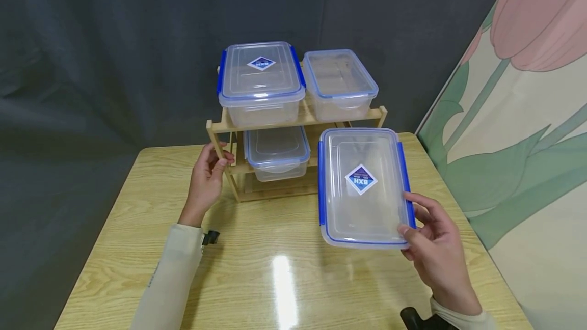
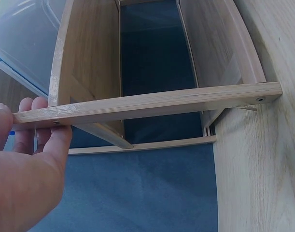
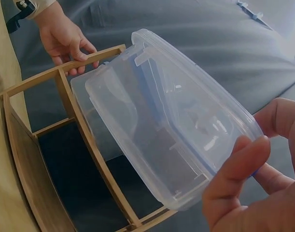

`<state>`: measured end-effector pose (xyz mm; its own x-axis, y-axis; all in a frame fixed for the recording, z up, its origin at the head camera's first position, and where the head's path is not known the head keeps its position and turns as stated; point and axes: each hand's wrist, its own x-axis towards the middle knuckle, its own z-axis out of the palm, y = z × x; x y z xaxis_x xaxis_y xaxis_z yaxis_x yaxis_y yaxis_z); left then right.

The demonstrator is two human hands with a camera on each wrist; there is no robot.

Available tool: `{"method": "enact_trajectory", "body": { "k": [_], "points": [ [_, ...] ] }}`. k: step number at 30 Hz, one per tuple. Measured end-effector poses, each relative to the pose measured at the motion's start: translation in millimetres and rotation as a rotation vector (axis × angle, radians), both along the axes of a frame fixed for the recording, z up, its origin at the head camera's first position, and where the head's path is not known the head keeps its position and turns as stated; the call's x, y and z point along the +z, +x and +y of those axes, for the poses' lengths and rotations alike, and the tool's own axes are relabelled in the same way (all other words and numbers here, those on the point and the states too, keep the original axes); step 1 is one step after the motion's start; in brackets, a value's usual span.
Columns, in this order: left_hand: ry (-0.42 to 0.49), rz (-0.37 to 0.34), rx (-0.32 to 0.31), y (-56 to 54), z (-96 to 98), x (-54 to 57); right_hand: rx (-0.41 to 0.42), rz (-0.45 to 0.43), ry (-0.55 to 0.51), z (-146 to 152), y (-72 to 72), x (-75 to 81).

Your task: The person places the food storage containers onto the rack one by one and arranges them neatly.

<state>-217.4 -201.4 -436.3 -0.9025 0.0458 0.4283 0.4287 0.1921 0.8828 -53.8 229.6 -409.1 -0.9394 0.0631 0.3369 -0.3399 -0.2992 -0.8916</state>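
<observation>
My right hand [image 1: 437, 243] holds a clear plastic food container [image 1: 353, 208] by its right side near the front corner. Blue clips run down both sides of its lid, which carries a diamond-shaped label [image 1: 361, 179]. The container is tilted, its lid facing me, in front of the rack's right half. With the left hand [image 1: 206, 180] I grip the left front post [image 1: 217, 146] of a wooden two-tier rack [image 1: 270, 195]. In the left wrist view the fingers [image 2: 55, 145] wrap the post's end. The right wrist view shows the held container [image 3: 152, 111] from its side.
On the top shelf stand a blue-clipped container [image 1: 261, 83] at left and another container [image 1: 341, 80] at right. A smaller container [image 1: 277, 154] sits on the lower shelf. Behind the wooden table [image 1: 257, 248] hangs a dark curtain [image 1: 137, 55]; a flower-patterned panel [image 1: 518, 141] is on the right.
</observation>
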Motion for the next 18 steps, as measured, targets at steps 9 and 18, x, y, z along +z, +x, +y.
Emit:
{"method": "enact_trajectory", "body": {
  "k": [9,18],
  "points": [
    [0.007,0.006,-0.008,0.4,-0.5,-0.6,-0.021,-0.06,0.04,-7.8,-13.9,-3.1],
    [-0.004,-0.007,-0.005,-1.0,-1.8,-1.7,-0.04,-0.132,0.104,-12.2,-23.7,-2.0]
  ]
}}
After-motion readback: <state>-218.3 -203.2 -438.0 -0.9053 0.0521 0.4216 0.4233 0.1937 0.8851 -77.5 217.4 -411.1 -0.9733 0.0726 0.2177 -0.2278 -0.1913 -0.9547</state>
